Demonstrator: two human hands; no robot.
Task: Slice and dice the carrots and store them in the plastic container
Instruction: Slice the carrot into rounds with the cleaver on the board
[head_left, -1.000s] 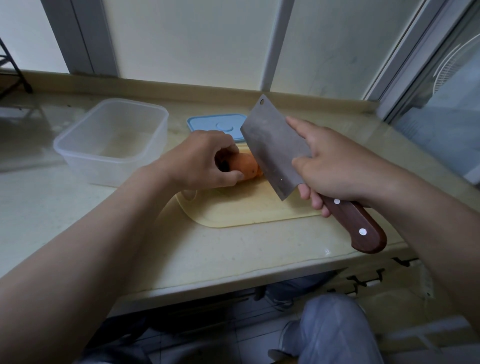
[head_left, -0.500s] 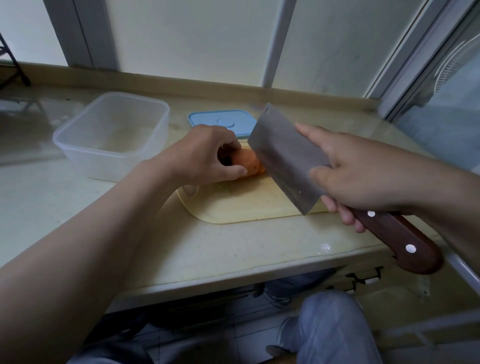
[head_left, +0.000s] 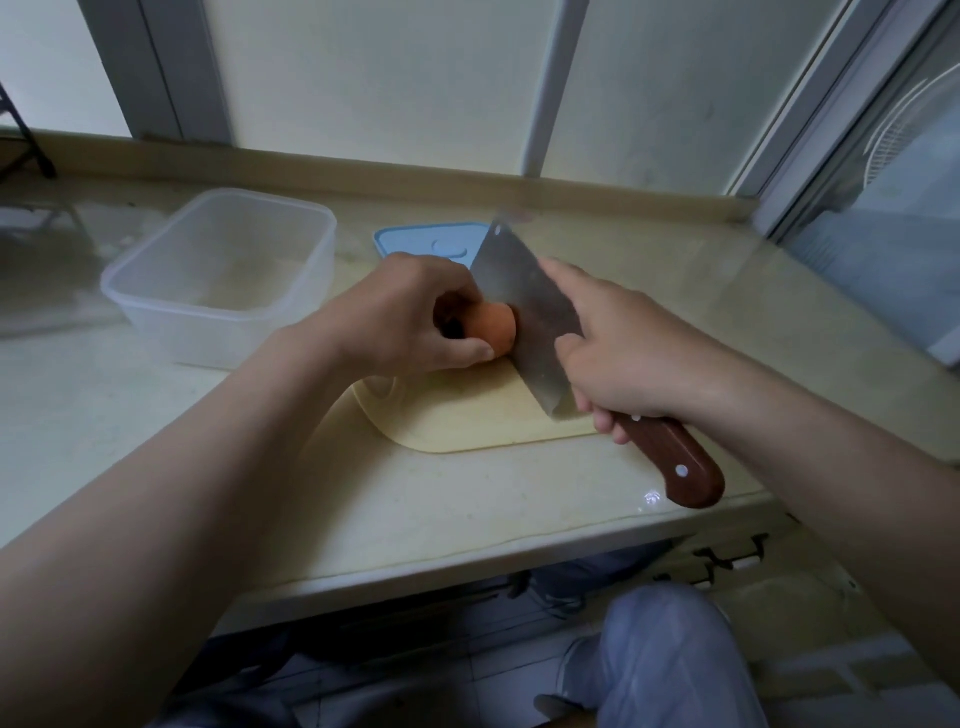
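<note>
An orange carrot (head_left: 496, 328) lies on the pale yellow cutting board (head_left: 467, 415). My left hand (head_left: 410, 317) grips the carrot's left part, fingers curled over it. My right hand (head_left: 628, 353) holds a steel cleaver (head_left: 524, 306) by its brown wooden handle (head_left: 670, 460), forefinger stretched along the blade's side. The blade stands against the carrot's right end; anything to the right of the blade is hidden. A clear plastic container (head_left: 171, 291) sits open to the left of the board.
A blue lid (head_left: 431, 241) lies behind the board near the window ledge (head_left: 467, 182). The beige counter's front edge (head_left: 467, 561) runs below the board. My knee in grey trousers (head_left: 670, 654) shows under the counter. A window frame (head_left: 810, 130) rises at the right.
The cleaver moved left and down from beside the carrot's tip onto the carrot, close to my left hand's fingers. My left hand kept its hold on the carrot.
</note>
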